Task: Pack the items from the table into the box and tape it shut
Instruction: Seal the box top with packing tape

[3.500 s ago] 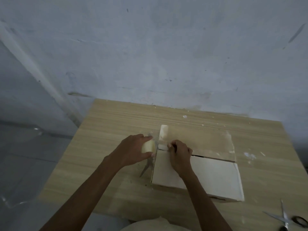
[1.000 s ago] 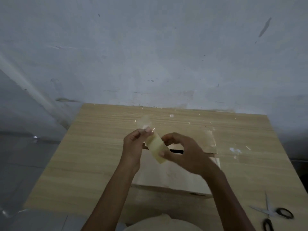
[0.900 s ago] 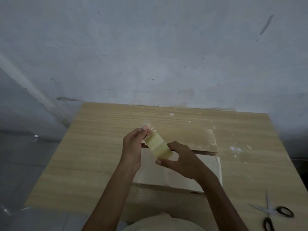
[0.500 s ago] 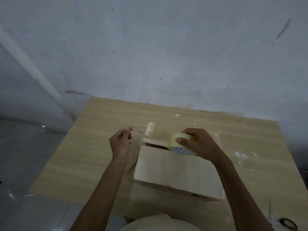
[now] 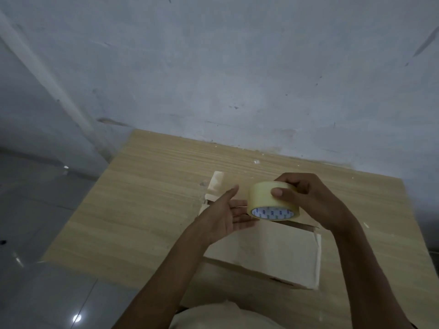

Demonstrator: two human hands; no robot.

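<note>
Right hand [image 5: 308,198] grips tape roll [image 5: 266,198] above box [image 5: 261,255], thumb on its outer face; left hand [image 5: 221,219] flat-fingered, holding nothing, at roll's 9 o'clock, fingertips just beside it; box on table [image 5: 142,198], flaps down, dark gap at the seam, roll's 5 o'clock. Risks: loose end hard to find on pale tape; strip folding onto itself; unpressed flaps lifting, so tape lands crooked.

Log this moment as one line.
step: taping | right hand: grips tape roll | left hand: open, beside roll | box: flaps down, gap showing
</note>
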